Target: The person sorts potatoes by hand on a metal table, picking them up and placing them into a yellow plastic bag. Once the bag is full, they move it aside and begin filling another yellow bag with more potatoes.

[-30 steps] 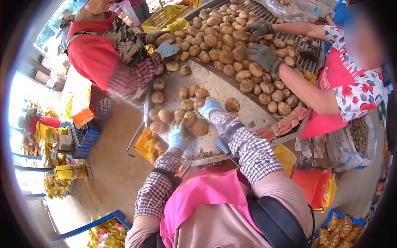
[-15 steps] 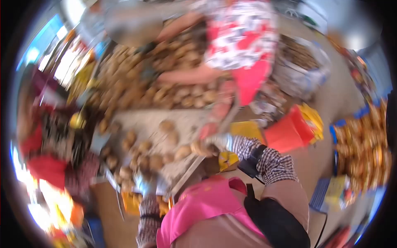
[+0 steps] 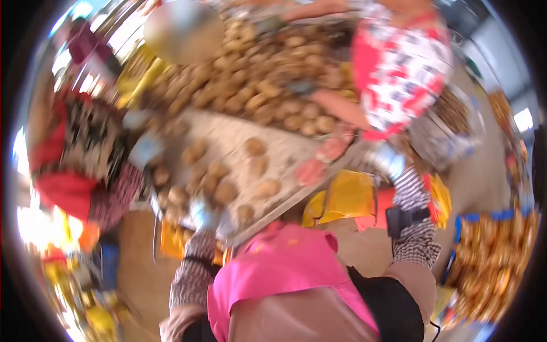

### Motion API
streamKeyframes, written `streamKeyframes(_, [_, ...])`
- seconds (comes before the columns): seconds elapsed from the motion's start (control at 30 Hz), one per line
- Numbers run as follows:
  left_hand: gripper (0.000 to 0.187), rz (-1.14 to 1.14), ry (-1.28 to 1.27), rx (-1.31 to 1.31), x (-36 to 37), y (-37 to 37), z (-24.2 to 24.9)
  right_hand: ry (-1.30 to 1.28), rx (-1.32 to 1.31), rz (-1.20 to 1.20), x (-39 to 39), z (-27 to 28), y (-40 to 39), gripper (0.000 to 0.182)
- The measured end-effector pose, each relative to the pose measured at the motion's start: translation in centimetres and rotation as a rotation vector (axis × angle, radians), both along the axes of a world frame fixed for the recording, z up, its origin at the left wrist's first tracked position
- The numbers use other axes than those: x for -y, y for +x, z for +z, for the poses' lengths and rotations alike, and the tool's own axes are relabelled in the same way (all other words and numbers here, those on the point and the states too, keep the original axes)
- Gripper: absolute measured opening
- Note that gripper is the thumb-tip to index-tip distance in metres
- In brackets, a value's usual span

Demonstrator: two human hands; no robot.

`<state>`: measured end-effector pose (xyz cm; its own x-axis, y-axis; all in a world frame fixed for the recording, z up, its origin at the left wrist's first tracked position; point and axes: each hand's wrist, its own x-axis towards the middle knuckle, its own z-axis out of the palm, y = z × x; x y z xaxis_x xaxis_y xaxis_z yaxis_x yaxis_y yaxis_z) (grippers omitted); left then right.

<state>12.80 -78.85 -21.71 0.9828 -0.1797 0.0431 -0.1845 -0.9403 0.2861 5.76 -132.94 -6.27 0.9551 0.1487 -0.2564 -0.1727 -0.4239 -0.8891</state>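
Observation:
Round brown potato-like items (image 3: 225, 192) lie on the dusty table (image 3: 285, 149). My left hand (image 3: 203, 215), in a pale glove, is at the near edge of the table beside several of them; its fingers are blurred. My right hand (image 3: 388, 162), also in a pale glove, is stretched out past the table's right side, above the red bucket (image 3: 387, 199). Motion smears its fingers, and whether it holds anything does not show. A large heap of the same brown items (image 3: 250, 85) covers the back of the table.
A co-worker in a red and white patterned garment (image 3: 399, 68) reaches over the heap. Another person (image 3: 85, 148) works at the left side. A white sack (image 3: 456, 134) stands at the right, yellow bags (image 3: 345, 196) hang by the table edge, and filled net bags (image 3: 493, 262) are stacked lower right.
My right hand has moved from the items at the table's near right edge out to the right, over the red bucket. My left hand stays near the front items. The view has shifted.

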Motion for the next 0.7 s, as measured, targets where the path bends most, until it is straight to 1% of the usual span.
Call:
streamKeyframes(0.03, [0.074, -0.007, -0.024, 0.007, 0.6, 0.1, 1.0, 0.299, -0.288, 0.104, -4.4, -3.4, 2.3, 0.048])
streamKeyframes(0.07, [0.069, 0.024, -0.069, -0.027, 1.4, -0.3, 2.6, -0.181, -0.162, 0.236, -9.5, -5.1, 4.5, 0.062])
streamKeyframes(0.1, [0.074, 0.1, -0.105, -0.077, 1.3, -0.3, 1.2, -0.642, 0.016, 0.359, -14.5, -6.4, 6.4, 0.076])
streamKeyframes(0.13, [0.079, 0.168, -0.141, -0.123, 0.8, -0.7, -0.1, -0.676, 0.087, 0.404, -18.1, -6.5, 8.3, 0.092])
streamKeyframes(0.2, [0.064, 0.105, -0.117, 0.059, 0.5, -1.9, 1.5, -1.022, 0.217, 0.571, -23.5, -6.2, 11.4, 0.097])
streamKeyframes(0.23, [0.066, 0.118, -0.137, 0.03, -0.1, -2.8, 1.3, -1.014, 0.255, 0.617, -25.4, -6.4, 12.0, 0.097])
streamKeyframes(0.27, [0.07, 0.173, -0.102, 0.028, -0.4, -4.0, 1.7, -1.007, 0.253, 0.649, -27.0, -6.6, 11.7, 0.096])
streamKeyframes(0.3, [0.071, 0.223, -0.154, 0.036, -1.3, -5.0, 1.3, -1.0, 0.242, 0.679, -28.5, -7.0, 11.4, 0.095])
streamKeyframes(0.33, [0.073, 0.263, -0.204, 0.044, -2.4, -6.1, 0.5, -0.991, 0.258, 0.711, -29.9, -8.7, 11.1, 0.095])
streamKeyframes(0.37, [0.074, 0.336, -0.283, 0.048, -4.0, -7.3, -0.8, -0.873, 0.348, 0.775, -31.1, -11.3, 10.9, 0.093])
streamKeyframes(0.4, [0.075, 0.408, -0.366, 0.056, -4.9, -8.0, -0.7, -0.754, 0.434, 0.836, -32.4, -12.1, 10.9, 0.092])
streamKeyframes(0.43, [0.071, 0.595, -0.371, -0.03, -5.1, -8.7, -0.7, -0.783, 0.48, 0.902, -33.8, -12.9, 11.4, 0.089])
streamKeyframes(0.47, [0.064, 0.563, -0.282, 0.126, -6.7, -10.2, -2.5, -0.774, 0.484, 0.938, -35.3, -13.2, 12.1, 0.089])
streamKeyframes(0.53, [0.057, 0.771, -0.334, 0.028, -7.8, -12.1, -1.4, -0.703, 0.812, 1.016, -38.6, -13.9, 14.3, 0.084])
streamKeyframes(0.57, [0.054, 0.818, -0.356, -0.049, -8.3, -12.9, -0.8, -0.627, 0.79, 0.98, -40.2, -14.6, 15.9, 0.082])
streamKeyframes(0.6, [0.054, 0.843, -0.35, -0.05, -8.8, -13.9, -0.9, -0.553, 0.764, 0.941, -41.8, -15.2, 17.5, 0.081])
streamKeyframes(0.67, [0.053, 0.973, -0.424, -0.035, -9.6, -15.8, -1.8, -0.856, 0.63, 0.72, -44.0, -10.1, 20.0, 0.078])
streamKeyframes(0.7, [0.055, 1.038, -0.428, -0.039, -9.9, -16.7, -2.3, -0.864, 0.594, 0.582, -44.7, -10.5, 21.9, 0.076])
